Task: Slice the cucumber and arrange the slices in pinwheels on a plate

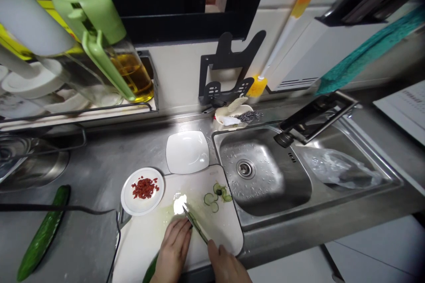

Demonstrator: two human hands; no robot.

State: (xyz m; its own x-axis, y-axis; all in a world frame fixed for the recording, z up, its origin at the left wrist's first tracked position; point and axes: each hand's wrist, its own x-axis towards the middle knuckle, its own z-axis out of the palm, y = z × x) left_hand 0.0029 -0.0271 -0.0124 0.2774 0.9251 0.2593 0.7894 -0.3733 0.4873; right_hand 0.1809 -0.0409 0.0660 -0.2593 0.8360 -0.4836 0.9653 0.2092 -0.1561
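A person's left hand [173, 245] holds a cucumber [151, 269] at the near side of a cutting board [227, 225] while the right hand [227, 264] grips a knife [197, 225] over it, the blade so close that a rolling cucumber could mean cut fingertips.

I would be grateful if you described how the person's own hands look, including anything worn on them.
Both the left hand and the right hand are bare, with no gloves. No ring, watch, bracelet or marking can be made out on either. No sleeve or cuff shows before the picture's lower edge cuts them off, so clothing cannot be told.
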